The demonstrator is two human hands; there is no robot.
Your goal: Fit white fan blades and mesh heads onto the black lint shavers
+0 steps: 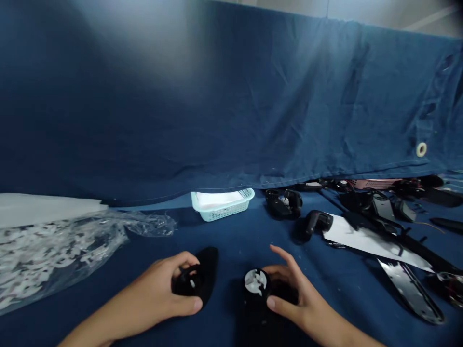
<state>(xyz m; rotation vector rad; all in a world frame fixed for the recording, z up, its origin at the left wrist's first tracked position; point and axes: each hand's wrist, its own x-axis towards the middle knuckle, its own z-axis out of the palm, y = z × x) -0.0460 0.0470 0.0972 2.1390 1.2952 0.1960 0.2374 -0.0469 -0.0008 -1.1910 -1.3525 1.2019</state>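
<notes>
My left hand (173, 289) is wrapped round a black plastic part (207, 274) with a round opening and a pointed end. Thumb and fingers press on its near side. To its right, my right hand (292, 289) grips a second black part (257, 298) from the side, its index finger raised. A round white plastic insert (255, 281) with cut-outs sits in the top of that part. Dark shadow hides the lower end of the second part. The two parts are apart from each other.
A clear bag (72, 250) of small white pieces lies left. A light blue basket (224, 205) stands ahead, below a hanging blue cloth (231, 106). Black housings (284, 202), a curved black part (313, 224) and a long shell (412, 289) lie right.
</notes>
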